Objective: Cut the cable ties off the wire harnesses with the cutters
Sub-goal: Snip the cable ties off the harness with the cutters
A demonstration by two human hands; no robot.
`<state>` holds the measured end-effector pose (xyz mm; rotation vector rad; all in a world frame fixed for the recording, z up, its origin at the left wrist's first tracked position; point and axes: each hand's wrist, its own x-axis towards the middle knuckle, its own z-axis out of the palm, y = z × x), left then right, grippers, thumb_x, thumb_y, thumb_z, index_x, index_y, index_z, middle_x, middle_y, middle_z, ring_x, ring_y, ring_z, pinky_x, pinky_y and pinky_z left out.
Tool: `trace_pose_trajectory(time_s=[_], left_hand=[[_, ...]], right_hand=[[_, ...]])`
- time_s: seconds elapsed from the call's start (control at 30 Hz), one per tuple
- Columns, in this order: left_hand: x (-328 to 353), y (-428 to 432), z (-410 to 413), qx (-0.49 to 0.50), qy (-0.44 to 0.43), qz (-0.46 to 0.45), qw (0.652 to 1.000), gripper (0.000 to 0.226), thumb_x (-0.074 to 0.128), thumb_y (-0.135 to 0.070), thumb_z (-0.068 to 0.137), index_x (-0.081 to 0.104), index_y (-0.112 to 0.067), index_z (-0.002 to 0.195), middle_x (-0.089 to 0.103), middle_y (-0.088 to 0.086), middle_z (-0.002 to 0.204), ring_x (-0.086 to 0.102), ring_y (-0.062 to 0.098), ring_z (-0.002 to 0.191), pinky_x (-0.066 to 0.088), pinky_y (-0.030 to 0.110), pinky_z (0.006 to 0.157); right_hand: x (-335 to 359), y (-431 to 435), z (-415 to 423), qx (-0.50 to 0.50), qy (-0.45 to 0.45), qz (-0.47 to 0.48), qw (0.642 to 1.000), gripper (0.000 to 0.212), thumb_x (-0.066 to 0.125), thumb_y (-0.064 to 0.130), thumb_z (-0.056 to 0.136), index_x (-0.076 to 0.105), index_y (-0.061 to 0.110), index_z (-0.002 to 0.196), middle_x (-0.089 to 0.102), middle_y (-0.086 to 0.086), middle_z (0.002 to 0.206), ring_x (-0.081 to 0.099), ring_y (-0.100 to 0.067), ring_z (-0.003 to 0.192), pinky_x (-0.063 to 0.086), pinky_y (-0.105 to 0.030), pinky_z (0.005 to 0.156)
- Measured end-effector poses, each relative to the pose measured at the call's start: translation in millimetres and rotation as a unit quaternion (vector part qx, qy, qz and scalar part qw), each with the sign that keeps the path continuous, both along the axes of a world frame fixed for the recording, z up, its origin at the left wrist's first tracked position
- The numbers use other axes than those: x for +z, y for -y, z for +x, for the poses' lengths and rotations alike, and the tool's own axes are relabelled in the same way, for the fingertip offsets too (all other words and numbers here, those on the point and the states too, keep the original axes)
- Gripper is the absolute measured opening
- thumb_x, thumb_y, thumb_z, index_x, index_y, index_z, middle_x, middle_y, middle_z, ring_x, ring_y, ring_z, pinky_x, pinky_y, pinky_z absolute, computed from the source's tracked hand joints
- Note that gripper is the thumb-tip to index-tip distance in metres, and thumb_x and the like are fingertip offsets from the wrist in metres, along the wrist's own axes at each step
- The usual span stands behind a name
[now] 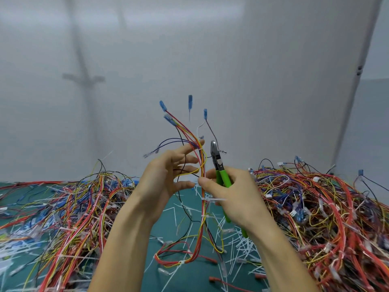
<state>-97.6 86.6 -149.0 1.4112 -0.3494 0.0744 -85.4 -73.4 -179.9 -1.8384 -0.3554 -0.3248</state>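
Observation:
A wire harness (202,165) of red, yellow and orange wires with blue terminals stands upright in front of me, its lower end trailing onto the mat. White cable ties (213,199) wrap it below my hands. My left hand (168,178) is spread, its straight fingers touching and steadying the bundle from the left. My right hand (233,192) grips the green-handled cutters (219,165), jaws pointing up just right of the bundle, while its thumb and forefinger also pinch the wires.
A large heap of harnesses (328,211) lies to the right and another heap (63,207) to the left on the green mat (189,277). Several cut white tie scraps (237,245) litter the mat between them. A grey wall stands behind.

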Motion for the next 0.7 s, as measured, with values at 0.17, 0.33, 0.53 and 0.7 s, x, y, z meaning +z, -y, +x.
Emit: trace_pose_trajectory(time_s=[0.17, 0.33, 0.53, 0.7], left_hand=[[1.3, -1.9, -0.5, 0.048, -0.011, 0.118, 0.992, 0.035, 0.047, -0.022, 0.096, 0.072, -0.042, 0.109, 0.072, 0.002, 0.109, 0.071, 0.015, 0.087, 0.053, 0.024, 0.062], [-0.8, -22.5, -4.8, 0.076, 0.011, 0.098, 0.992, 0.036, 0.046, -0.013, 0.100, 0.075, -0.032, 0.108, 0.074, -0.003, 0.108, 0.074, 0.020, 0.093, 0.056, 0.021, 0.058], [0.2, -38.1, -2.1, 0.219, -0.002, 0.087, 0.972, 0.036, 0.042, -0.001, 0.095, 0.074, -0.017, 0.098, 0.076, -0.002, 0.100, 0.074, 0.014, 0.086, 0.056, 0.022, 0.060], [-11.6, -36.7, -1.2, -0.027, -0.016, 0.344, 0.939, 0.021, 0.066, -0.019, 0.085, 0.073, -0.019, 0.105, 0.074, -0.008, 0.107, 0.067, 0.006, 0.105, 0.049, 0.022, 0.093]], right_hand=[[0.1, 2.0, -1.1, 0.009, 0.066, 0.046, 0.997, 0.011, 0.072, 0.035, 0.084, 0.066, 0.027, 0.079, 0.054, 0.011, 0.055, 0.046, -0.008, 0.055, 0.043, -0.031, 0.057], [3.2, 9.6, 2.0, -0.020, 0.074, 0.124, 0.989, 0.008, 0.072, 0.021, 0.087, 0.066, 0.023, 0.083, 0.056, -0.002, 0.061, 0.050, -0.021, 0.062, 0.053, -0.056, 0.071], [6.1, 20.4, 4.4, -0.037, 0.086, 0.158, 0.983, 0.018, 0.071, 0.018, 0.088, 0.067, 0.029, 0.075, 0.058, 0.001, 0.061, 0.053, -0.021, 0.062, 0.053, -0.047, 0.068], [7.3, 20.0, 3.6, -0.043, 0.090, 0.180, 0.979, 0.023, 0.071, 0.021, 0.088, 0.069, 0.038, 0.073, 0.061, 0.006, 0.062, 0.059, -0.022, 0.067, 0.057, -0.047, 0.073]])
